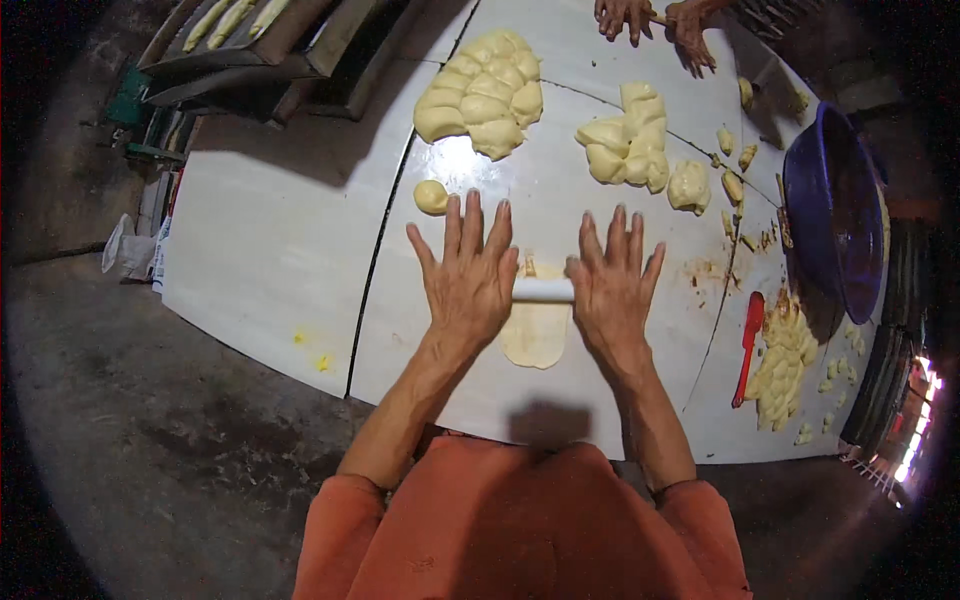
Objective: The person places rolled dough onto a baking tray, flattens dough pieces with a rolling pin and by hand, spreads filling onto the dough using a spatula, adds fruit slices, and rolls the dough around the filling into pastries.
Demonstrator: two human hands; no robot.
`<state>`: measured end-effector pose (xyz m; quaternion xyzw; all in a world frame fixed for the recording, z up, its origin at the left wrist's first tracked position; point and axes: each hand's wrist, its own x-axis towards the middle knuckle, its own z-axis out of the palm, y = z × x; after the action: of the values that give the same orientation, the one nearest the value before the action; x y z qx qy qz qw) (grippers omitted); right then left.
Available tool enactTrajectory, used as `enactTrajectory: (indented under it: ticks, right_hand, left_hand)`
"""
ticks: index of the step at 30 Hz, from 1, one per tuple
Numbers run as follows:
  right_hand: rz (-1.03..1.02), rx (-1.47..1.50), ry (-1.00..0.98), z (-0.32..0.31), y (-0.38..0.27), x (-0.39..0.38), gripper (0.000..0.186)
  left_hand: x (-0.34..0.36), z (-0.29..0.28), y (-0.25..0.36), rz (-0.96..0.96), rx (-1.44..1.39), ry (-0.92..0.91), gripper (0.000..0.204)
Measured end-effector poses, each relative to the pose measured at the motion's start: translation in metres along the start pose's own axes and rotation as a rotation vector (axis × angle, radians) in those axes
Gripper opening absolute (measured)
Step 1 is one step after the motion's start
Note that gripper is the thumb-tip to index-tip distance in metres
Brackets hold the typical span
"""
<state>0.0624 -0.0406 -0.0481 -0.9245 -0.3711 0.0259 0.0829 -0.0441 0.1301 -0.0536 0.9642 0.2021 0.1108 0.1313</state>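
A white rolling pin point(543, 290) lies crosswise over a flattened oval of pale dough point(534, 338) on the white table. My left hand point(467, 268) rests flat on its left end, fingers spread and pointing away from me. On the other end my right hand point(612, 280) lies the same way, palm down with fingers apart. Both palms hide the pin's ends. Just past the pin, a small brown strip of filling point(530, 266) shows on the dough. One round dough ball point(431, 197) sits beyond my left fingertips.
Clustered dough balls point(482, 95) and a second dough cluster point(628, 140) lie farther off. Metal trays point(270, 70) stand at the far left. At right are a purple basin point(835, 210), a red spatula point(748, 350) and dough pieces point(783, 370). Another person's hands point(688, 35) work at the far edge.
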Motion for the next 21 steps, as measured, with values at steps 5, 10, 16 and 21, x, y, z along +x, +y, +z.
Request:
enactTrajectory:
  ticks: [5, 10, 16, 21]
  right_hand:
    - [0.078, -0.01, 0.127, 0.004, 0.009, 0.046, 0.057]
    - [-0.147, 0.289, 0.314, -0.006, 0.021, 0.082, 0.062]
    - [-0.274, 0.292, -0.041, -0.021, 0.038, 0.021, 0.048]
    - [0.081, 0.204, 0.045, -0.025, 0.053, -0.001, 0.04]
  left_hand:
    - [0.051, 0.014, -0.006, -0.028, -0.001, 0.081, 0.058]
    - [0.096, 0.026, -0.021, 0.053, 0.107, 0.124, 0.057]
    - [0.073, -0.004, -0.03, 0.149, -0.029, 0.235, 0.053]
    - [0.011, -0.034, -0.021, 0.261, -0.084, 0.059, 0.049]
